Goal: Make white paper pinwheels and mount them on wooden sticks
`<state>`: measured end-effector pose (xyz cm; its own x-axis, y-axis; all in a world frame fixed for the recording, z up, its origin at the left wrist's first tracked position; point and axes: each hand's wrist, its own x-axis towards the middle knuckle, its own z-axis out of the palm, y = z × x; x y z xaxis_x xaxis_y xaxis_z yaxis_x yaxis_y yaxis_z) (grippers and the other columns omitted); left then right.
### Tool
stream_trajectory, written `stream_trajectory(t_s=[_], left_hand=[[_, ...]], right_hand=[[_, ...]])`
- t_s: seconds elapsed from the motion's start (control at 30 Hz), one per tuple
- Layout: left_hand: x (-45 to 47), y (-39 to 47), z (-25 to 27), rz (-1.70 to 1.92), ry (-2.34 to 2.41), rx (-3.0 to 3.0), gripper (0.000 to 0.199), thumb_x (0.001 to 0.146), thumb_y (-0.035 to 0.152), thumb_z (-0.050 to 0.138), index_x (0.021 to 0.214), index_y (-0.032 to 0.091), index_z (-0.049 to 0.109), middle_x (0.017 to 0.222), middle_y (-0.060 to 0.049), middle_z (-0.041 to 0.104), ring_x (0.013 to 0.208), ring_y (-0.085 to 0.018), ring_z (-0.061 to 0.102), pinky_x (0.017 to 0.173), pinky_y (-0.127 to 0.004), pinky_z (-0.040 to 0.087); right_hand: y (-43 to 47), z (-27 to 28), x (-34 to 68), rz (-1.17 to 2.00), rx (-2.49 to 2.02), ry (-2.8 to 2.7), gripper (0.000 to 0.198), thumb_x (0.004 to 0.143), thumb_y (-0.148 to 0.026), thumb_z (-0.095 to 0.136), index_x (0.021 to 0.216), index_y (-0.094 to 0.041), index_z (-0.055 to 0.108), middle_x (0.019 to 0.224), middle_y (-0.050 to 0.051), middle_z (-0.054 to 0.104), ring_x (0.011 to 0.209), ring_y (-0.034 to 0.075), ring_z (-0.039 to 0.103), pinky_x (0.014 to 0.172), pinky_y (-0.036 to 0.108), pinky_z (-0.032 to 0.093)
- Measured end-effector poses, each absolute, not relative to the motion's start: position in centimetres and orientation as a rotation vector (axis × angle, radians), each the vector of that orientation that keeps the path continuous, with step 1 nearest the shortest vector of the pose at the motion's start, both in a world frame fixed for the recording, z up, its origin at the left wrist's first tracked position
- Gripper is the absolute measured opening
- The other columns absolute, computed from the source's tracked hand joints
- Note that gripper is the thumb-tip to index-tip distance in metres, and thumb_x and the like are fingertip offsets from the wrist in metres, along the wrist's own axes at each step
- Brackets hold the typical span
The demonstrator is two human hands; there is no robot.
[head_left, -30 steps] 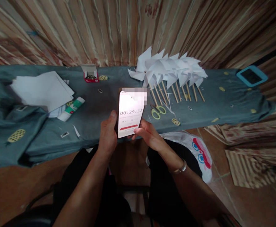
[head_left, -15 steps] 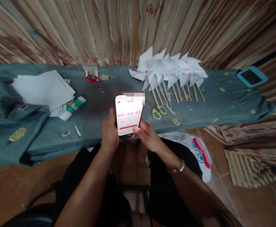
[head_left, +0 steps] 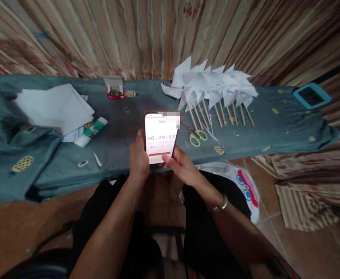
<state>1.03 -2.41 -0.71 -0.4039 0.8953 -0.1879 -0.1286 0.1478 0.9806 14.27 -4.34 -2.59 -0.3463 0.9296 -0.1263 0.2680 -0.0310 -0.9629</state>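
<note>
A smartphone [head_left: 161, 141] is held upright between both hands, its bright screen showing a timer at 00:29:53. My left hand [head_left: 139, 157] is closed around its left edge. My right hand [head_left: 184, 164] grips the lower right corner, with the thumb over the screen near a red bar; the other fingers are partly hidden behind the phone. Green-handled scissors [head_left: 198, 137] lie just right of the phone on the cloth. Behind them rests a row of white paper pinwheels [head_left: 204, 87] on wooden sticks [head_left: 220, 112].
A grey-green cloth [head_left: 123, 131] covers the table. To the left lie white paper sheets [head_left: 53, 106], a glue stick [head_left: 91, 132] and an open red box [head_left: 115, 93] of small metal pieces. A blue-framed device [head_left: 311, 96] sits far right. A plastic bag [head_left: 252, 207] stands on the floor.
The view has shifted slightly, so the phone and hands appear a little further right. A red dot on the screen is gone; the timer reads the same. Both hands keep their hold.
</note>
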Motion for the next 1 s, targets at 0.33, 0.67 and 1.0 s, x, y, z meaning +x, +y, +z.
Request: stream_trajectory(t_s=[0.33, 0.67, 1.0], left_hand=[[1.0, -1.9, -0.9, 1.370, 1.561, 0.753, 0.036, 0.089, 0.047, 0.044, 0.083, 0.018, 0.065, 0.068, -0.003, 0.070, 0.077, -0.022, 0.071, 0.058, -0.025, 0.055], [0.9, -1.5, -2.6, 1.432, 1.395, 0.668, 0.043, 0.084, 0.056, 0.047, 0.086, 0.018, 0.066, 0.064, -0.003, 0.069, 0.072, -0.024, 0.072, 0.058, -0.029, 0.057], [0.9, -1.7, -2.0, 1.462, 1.453, 0.707, 0.034, 0.085, 0.048, 0.049, 0.093, 0.019, 0.065, 0.068, -0.002, 0.071, 0.078, -0.024, 0.072, 0.061, -0.028, 0.057]], right_hand=[[-3.9, -2.7, 14.2, 1.422, -1.242, -1.619, 0.029, 0.096, -0.038, 0.044, 0.114, -0.018, 0.055, 0.104, 0.008, 0.071, 0.071, 0.014, 0.067, 0.062, 0.028, 0.057], [-3.7, -2.5, 14.1, 1.484, -1.247, -1.537, 0.042, 0.095, -0.053, 0.039, 0.109, -0.018, 0.058, 0.088, 0.005, 0.073, 0.067, 0.015, 0.068, 0.059, 0.027, 0.056], [-3.5, -2.7, 14.0, 1.541, -1.240, -1.433, 0.059, 0.091, -0.067, 0.036, 0.108, -0.017, 0.061, 0.086, 0.006, 0.073, 0.065, 0.015, 0.068, 0.057, 0.027, 0.057]])
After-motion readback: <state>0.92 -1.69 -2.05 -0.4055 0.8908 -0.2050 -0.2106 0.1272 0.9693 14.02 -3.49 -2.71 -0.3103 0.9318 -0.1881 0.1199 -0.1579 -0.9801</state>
